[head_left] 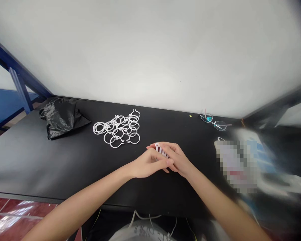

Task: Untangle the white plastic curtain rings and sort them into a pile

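My left hand (148, 164) and my right hand (176, 156) meet over the black table near its middle. Between them is a small white plastic piece (162, 151) with a round eyelet at one end and several thin ribs along it. Fingers of both hands are closed around this piece, the left thumb lying across toward the right hand. Its lower part is hidden by the fingers, so I cannot tell its full shape. Just to the left lies a loose heap of thin white open plastic rings (117, 133), each with small knobbed ends.
A crumpled black plastic bag (60, 117) lies at the left. Toward the back right rest wire-framed glasses (213, 122) and a small yellow speck (190, 116). A blurred, partly pixelated white package (237, 165) sits at the right. Behind the table (72, 160) stands a pale wall (150, 53).
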### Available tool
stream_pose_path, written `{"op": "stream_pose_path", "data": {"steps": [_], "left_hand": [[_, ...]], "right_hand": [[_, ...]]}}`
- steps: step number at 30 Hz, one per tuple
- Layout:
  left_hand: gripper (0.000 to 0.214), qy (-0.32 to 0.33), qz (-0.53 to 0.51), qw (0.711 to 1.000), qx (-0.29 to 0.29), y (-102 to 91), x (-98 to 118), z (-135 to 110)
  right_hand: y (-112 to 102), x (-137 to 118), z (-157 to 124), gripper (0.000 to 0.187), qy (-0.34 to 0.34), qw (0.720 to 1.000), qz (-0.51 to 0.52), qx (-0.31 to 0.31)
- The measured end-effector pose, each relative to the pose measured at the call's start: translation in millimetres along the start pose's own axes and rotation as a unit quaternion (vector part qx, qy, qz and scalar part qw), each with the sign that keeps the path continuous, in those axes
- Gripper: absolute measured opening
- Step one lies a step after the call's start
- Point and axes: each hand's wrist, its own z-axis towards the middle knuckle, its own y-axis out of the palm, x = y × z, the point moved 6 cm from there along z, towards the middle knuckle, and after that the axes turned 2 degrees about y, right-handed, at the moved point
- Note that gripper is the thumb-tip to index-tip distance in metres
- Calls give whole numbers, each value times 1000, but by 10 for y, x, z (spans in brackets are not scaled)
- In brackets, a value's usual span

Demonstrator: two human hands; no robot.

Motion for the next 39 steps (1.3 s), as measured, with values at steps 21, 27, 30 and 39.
{"op": "stream_pose_path", "data": {"steps": [21, 27, 30, 39], "left_hand": [[35, -26, -320, 946, 36, -169, -6, 1], [68, -112, -219, 968, 39, -290, 94, -92], [62, -74, -45, 994, 73, -382, 175, -106], [28, 23, 440, 892, 99, -368, 74, -42]], "right_hand": [[110, 223, 5, 47, 62, 957, 242, -150], [154, 156, 23, 41, 57, 967, 204, -142], [137, 139, 37, 31, 43, 975, 182, -117], [147, 143, 56, 23, 12, 997, 69, -39]]}}
